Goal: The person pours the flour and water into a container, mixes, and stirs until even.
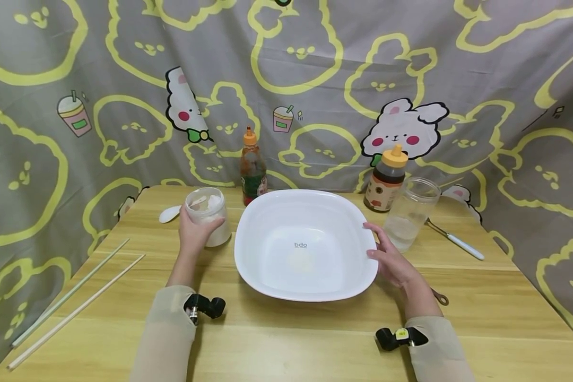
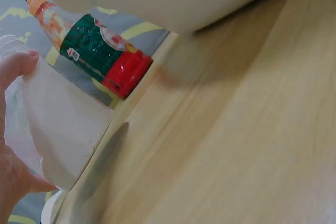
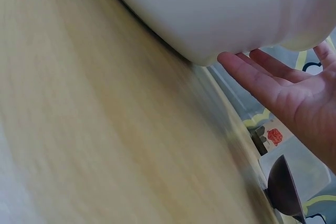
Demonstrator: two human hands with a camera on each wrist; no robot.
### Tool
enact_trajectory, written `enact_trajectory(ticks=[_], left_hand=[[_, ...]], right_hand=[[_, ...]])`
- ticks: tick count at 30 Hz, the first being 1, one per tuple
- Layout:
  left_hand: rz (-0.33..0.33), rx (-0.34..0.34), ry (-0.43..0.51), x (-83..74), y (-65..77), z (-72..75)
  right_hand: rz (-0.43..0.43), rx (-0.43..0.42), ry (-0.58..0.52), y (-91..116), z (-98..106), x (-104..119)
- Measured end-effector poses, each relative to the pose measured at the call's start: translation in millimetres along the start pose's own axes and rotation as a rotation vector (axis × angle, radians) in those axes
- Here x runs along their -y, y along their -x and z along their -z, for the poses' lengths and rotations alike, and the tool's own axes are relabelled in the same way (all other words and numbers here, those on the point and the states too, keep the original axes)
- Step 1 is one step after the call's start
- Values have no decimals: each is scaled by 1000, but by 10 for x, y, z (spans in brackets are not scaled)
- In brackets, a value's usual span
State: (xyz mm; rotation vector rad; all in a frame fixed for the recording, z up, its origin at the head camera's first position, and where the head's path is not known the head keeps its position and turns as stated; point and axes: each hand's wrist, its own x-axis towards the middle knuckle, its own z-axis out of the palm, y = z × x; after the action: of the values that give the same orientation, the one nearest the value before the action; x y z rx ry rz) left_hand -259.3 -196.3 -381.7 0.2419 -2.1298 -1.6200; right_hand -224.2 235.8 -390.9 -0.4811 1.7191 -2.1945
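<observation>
At table (image 1: 291,342), L hand (image 1: 193,233) curls fingers round jar (image 1: 219,236) — hold it upright; R hand (image 1: 395,264), fingers near-straight, touches basin (image 1: 267,273) — steady w/o tipping.

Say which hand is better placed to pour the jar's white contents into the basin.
Probably the left hand: it grips the jar, close beside the basin. The right hand touches the basin's opposite side, away from the jar, so it might steady.
</observation>
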Motion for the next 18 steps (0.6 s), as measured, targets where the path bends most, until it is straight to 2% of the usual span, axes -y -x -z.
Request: enact_trajectory(ticks=[9,18], left_hand=[[-15,-19,-16,111,21,6],[-7,-27,-45,122,-22,3]], right_hand=[[18,22,-7,12,-3,-16],[25,23,-13,12,-12,-5]])
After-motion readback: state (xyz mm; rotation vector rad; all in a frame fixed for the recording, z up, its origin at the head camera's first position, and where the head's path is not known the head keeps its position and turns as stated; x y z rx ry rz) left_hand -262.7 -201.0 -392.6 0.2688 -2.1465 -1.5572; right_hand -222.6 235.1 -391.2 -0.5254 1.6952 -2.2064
